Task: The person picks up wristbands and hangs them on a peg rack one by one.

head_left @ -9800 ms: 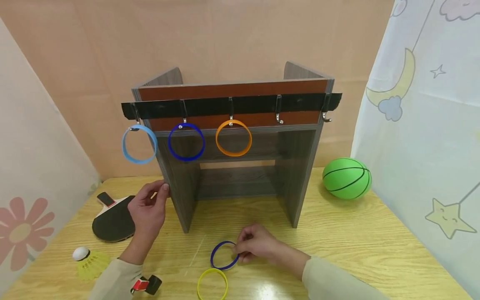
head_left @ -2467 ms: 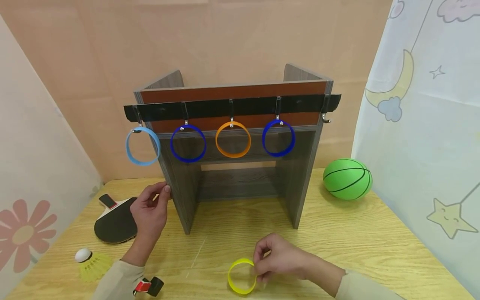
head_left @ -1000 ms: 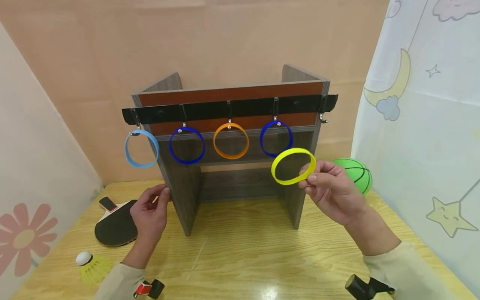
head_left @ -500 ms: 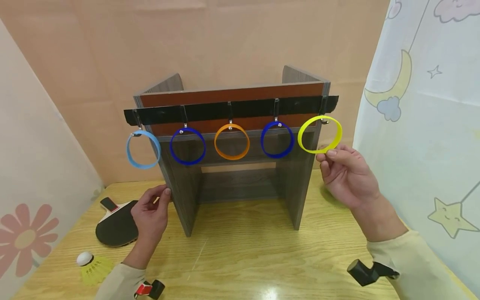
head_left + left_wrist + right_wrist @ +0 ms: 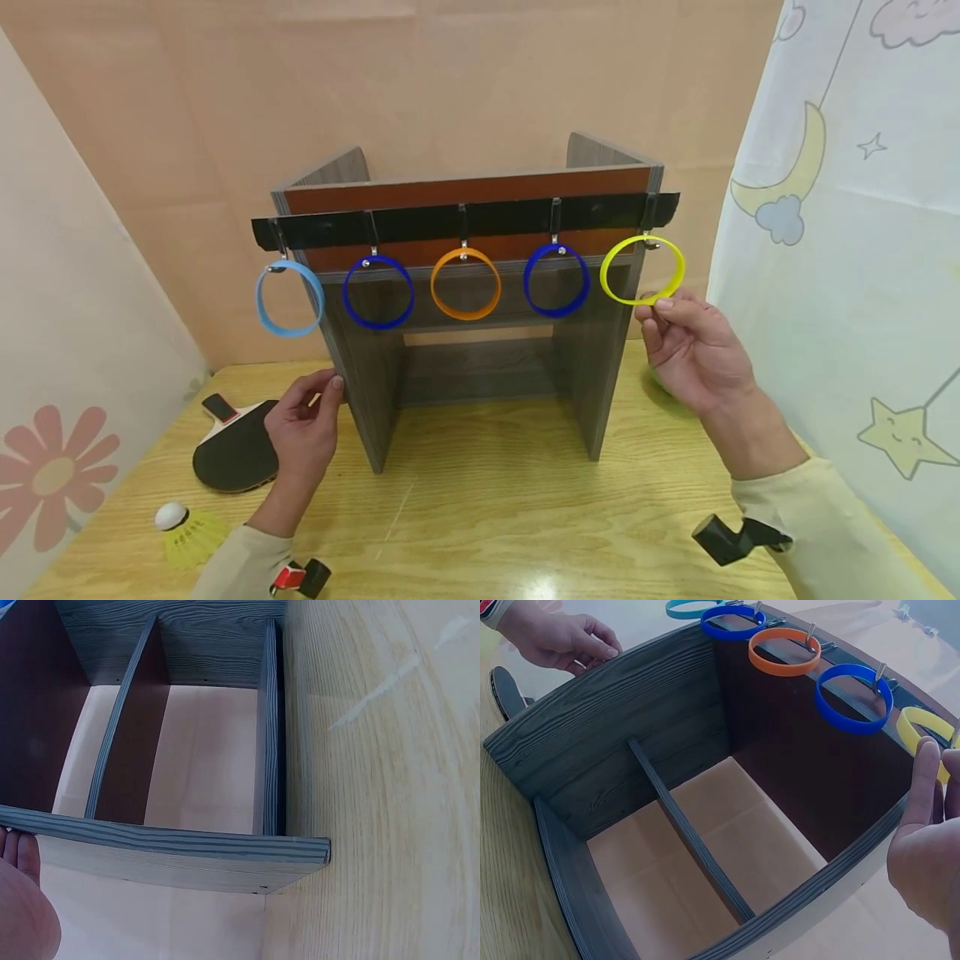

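My right hand (image 5: 699, 350) pinches the lower rim of a yellow silicone wristband (image 5: 682, 273) between thumb and fingers. The band's top is at the rightmost hook (image 5: 654, 244) of a black strip (image 5: 420, 222). On the other hooks hang a light blue wristband (image 5: 292, 333), a dark blue one (image 5: 378, 326), an orange one (image 5: 467, 317) and another dark blue one (image 5: 557, 313). My left hand (image 5: 306, 423) holds the left side panel of a grey wooden shelf (image 5: 360, 375) by its front edge, fingers on the outer face. Its fingers are partly out of frame in the left wrist view.
A table tennis bat (image 5: 236, 450) and a shuttlecock (image 5: 191, 533) lie left of the shelf on the wooden table (image 5: 487, 533). A green ball (image 5: 663, 390) sits behind my right hand, mostly hidden. Patterned cloth walls stand at both sides.
Over the earlier frames the second dark blue band went onto its hook and my right hand picked up the yellow band, raising it rightward to the last hook. My left hand stayed at the shelf.
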The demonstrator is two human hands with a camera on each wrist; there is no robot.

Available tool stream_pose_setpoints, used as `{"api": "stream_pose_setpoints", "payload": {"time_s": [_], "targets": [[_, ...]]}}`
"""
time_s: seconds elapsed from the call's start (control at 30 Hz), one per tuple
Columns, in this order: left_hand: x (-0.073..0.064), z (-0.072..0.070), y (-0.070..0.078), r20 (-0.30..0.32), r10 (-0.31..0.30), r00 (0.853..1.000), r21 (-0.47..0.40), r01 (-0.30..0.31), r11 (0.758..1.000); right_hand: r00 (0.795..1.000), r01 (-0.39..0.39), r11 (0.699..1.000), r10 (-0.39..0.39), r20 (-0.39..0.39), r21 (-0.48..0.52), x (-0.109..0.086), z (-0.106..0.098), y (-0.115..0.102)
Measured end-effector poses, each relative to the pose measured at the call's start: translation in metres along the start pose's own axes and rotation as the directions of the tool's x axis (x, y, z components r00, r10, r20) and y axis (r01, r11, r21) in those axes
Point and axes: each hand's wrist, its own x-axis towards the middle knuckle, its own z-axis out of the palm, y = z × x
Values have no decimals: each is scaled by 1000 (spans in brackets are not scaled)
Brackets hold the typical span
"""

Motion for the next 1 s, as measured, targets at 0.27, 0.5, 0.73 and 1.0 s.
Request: {"api": "stream_pose_setpoints", "payload": {"time_s": [0.27, 0.5, 0.73, 1.0], "targets": [[0, -1, 0, -2, 7, 1000, 11, -6, 1000, 999, -8, 1000, 7, -34, -20, 2, -3, 3], [0, -2, 1, 2, 13, 1000, 0, -13, 1000, 991, 25, 988, -44, -124, -149, 2, -3, 6], [0, -3, 2, -3, 11, 1000, -19, -11, 1000, 984, 14, 972, -55, -168, -234, -2, -5, 6], [2, -1, 1, 8, -1, 1000, -14, 2, 1000, 999, -45, 967, 42, -18, -251, -23, -25, 13]]}}
